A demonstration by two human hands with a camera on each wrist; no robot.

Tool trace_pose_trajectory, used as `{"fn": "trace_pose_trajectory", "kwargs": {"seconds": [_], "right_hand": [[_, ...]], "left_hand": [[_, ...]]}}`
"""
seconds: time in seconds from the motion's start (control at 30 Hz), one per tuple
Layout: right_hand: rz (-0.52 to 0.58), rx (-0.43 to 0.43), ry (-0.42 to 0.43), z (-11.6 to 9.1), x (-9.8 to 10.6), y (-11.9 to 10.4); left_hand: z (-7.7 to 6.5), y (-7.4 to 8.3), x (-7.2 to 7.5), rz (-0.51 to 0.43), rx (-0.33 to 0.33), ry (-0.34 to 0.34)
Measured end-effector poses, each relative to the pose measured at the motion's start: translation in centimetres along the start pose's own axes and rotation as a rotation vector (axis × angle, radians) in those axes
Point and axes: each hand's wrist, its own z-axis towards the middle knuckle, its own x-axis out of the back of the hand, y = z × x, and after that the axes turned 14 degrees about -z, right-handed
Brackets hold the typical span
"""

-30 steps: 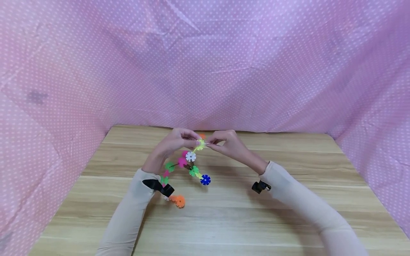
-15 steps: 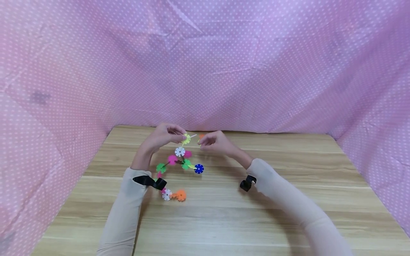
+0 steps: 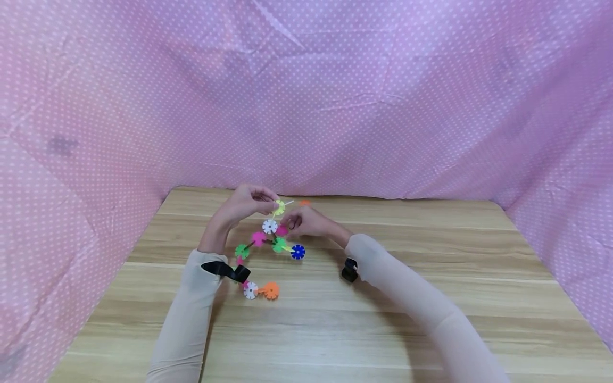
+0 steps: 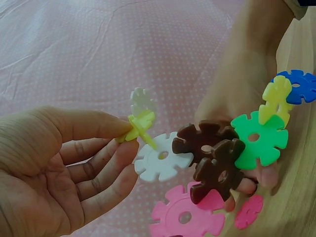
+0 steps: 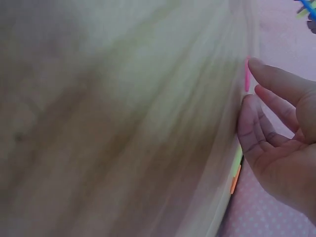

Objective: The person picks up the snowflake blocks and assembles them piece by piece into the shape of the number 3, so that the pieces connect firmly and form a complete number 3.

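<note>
My left hand (image 3: 246, 205) pinches a yellow slotted disc (image 4: 139, 123) between thumb and fingers, near the far side of the table. A white disc (image 4: 143, 100) stands slotted into its upper edge. From the yellow disc hangs a chain of interlocked discs: another white disc (image 4: 164, 157), brown discs (image 4: 217, 170), a pink disc (image 4: 186, 212), a green disc (image 4: 259, 140) and a blue disc (image 4: 298, 85). Behind the chain my right hand (image 3: 308, 222) reaches down to a loose pink disc (image 5: 247, 74), its fingers loosely bent and apart. Whether the fingertips touch that disc is unclear.
A loose orange disc (image 3: 305, 202) lies near the wooden table's (image 3: 383, 330) back edge. The chain's other end, with a white disc (image 3: 250, 290) and an orange disc (image 3: 271, 290), trails beside my left wrist. Pink dotted cloth (image 3: 306, 96) surrounds the table's back and sides.
My right hand lets go of the white disc, now joined to the yellow one, and moves left and down to the loose pink disc. My left hand shifts left with the chain, then stays still.
</note>
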Motion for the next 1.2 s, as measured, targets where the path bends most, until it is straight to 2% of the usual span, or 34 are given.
{"fn": "trace_pose_trajectory", "kwargs": {"seconds": [0.27, 0.47, 0.63, 0.9, 1.03, 1.2], "right_hand": [[-0.04, 0.026, -0.039, 0.7, -0.4, 0.0], [-0.045, -0.012, -0.052, 0.4, -0.1, -0.5], [-0.049, -0.023, -0.062, 0.0, 0.2, -0.4], [-0.052, -0.081, -0.039, -1.3, 0.9, -0.2], [0.0, -0.088, -0.032, -2.3, 1.2, 0.4], [0.143, -0.146, -0.002, -3.7, 1.9, 1.3]], "left_hand": [[0.0, 0.1, -0.6, 0.017, -0.009, -0.037], [0.3, -0.2, -0.7, 0.043, -0.032, -0.044], [0.6, -0.6, -1.0, 0.022, -0.04, -0.039], [1.4, -1.5, -2.2, 0.009, -0.038, -0.037], [1.6, -1.5, -2.8, 0.009, -0.037, -0.019], [1.8, -1.9, -3.6, -0.026, -0.049, 0.022]]}}
